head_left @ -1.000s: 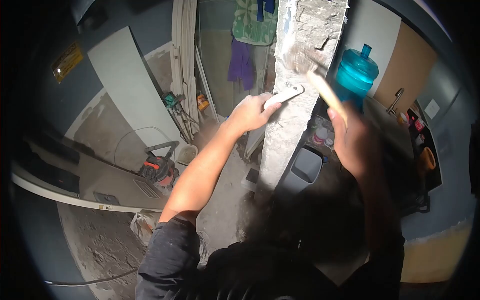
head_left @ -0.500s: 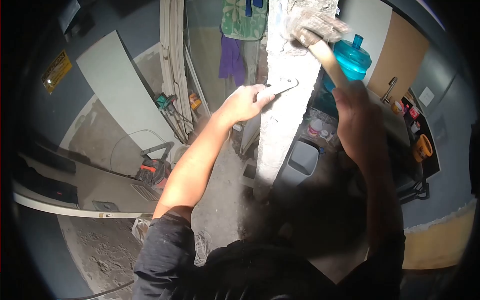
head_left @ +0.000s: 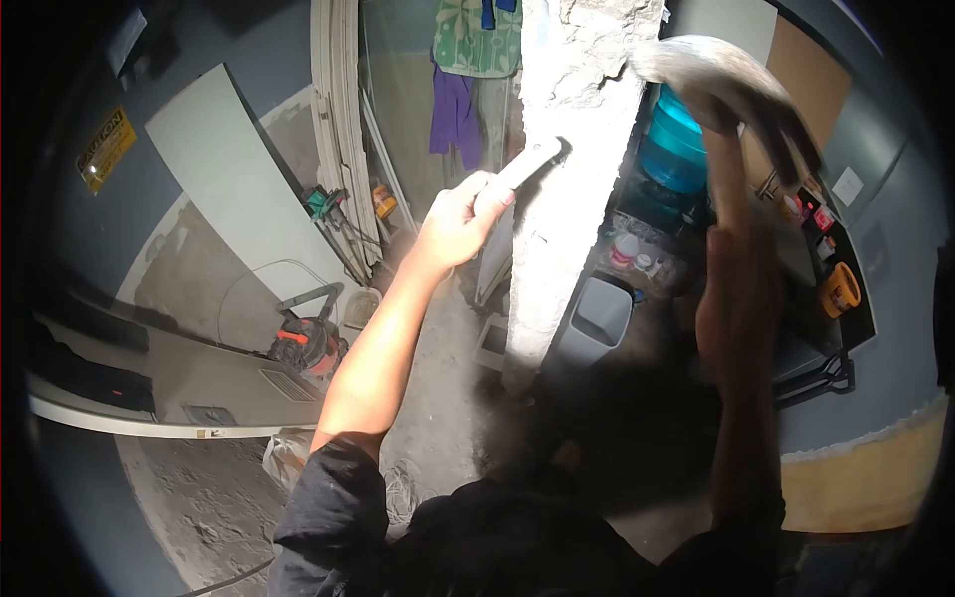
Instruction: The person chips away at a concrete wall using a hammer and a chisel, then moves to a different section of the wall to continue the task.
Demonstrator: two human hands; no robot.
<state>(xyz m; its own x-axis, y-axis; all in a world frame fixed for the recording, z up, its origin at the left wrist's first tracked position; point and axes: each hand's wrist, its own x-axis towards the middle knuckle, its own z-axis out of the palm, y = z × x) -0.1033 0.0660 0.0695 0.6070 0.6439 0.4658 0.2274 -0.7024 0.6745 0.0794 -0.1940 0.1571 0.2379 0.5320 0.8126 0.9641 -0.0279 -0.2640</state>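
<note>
My left hand (head_left: pixel 460 227) is closed around a light-coloured flat tool (head_left: pixel 532 164), whose far end touches or nearly touches the rough face of a whitish concrete pillar (head_left: pixel 562 219). To the right, in shadow, my right hand (head_left: pixel 738 289) grips the wooden handle of a claw hammer (head_left: pixel 728 179). The hammer's head is raised beside the pillar's upper right edge, its curved claw pointing right and slightly blurred. The exact shape of the tool's tip is hard to make out.
A blue water jug (head_left: pixel 676 144) and a grey bin (head_left: pixel 600 316) stand right of the pillar. An orange tub (head_left: pixel 841 289) sits on a counter at the right. At the left are a black and red vacuum (head_left: pixel 306 343) and a leaning white board (head_left: pixel 249 189).
The hammer has moved right, away from the pillar, with my right hand. My left hand has shifted slightly left, and its tool is now tilted more steeply with its tip higher.
</note>
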